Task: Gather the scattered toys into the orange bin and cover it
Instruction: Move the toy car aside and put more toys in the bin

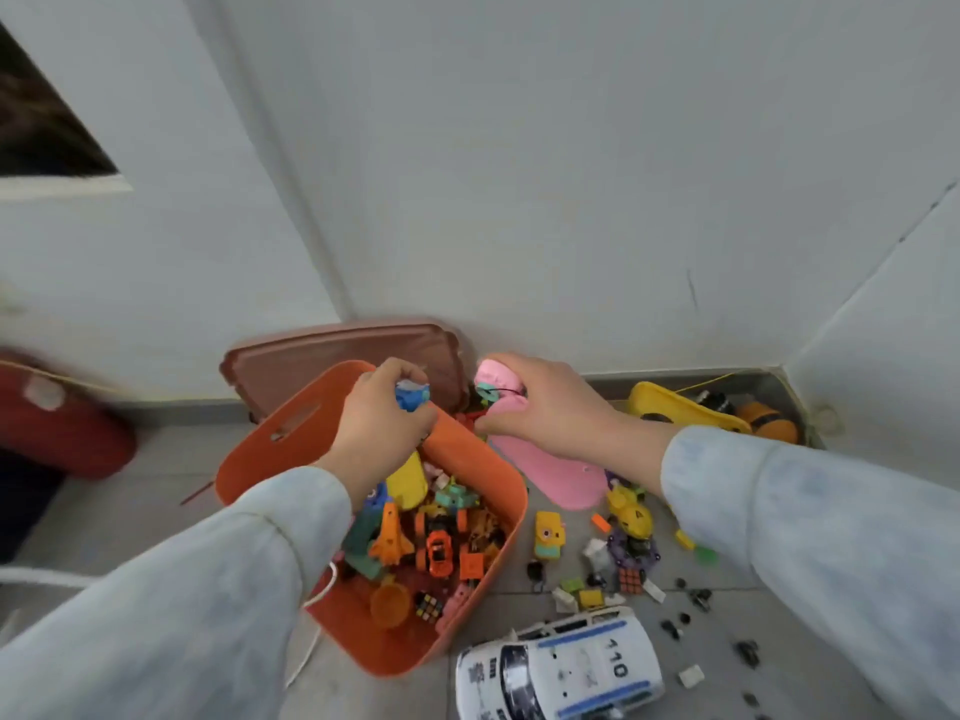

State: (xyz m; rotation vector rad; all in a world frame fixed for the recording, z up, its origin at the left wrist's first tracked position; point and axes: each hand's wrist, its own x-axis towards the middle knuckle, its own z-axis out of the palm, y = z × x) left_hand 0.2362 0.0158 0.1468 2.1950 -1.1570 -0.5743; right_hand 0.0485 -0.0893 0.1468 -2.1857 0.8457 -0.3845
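Observation:
The orange bin (296,439) stands on the grey floor, partly filled with small toys such as an orange car (439,553) and a yellow piece. Over its far rim my left hand (379,428) grips a small blue toy (413,396). Just right of the bin my right hand (540,402) holds a pink toy (493,379) with a teal part, above a flat pink piece (556,475). The brownish lid (332,356) leans against the wall behind the bin. Scattered toys (623,553) lie on the floor to the right.
A white police car marked 110 (561,667) lies near the bin's front right. A yellow toy (675,407) and an orange-black one (769,418) sit by the right wall corner. A red object (57,413) lies at the left. Small black bits dot the floor.

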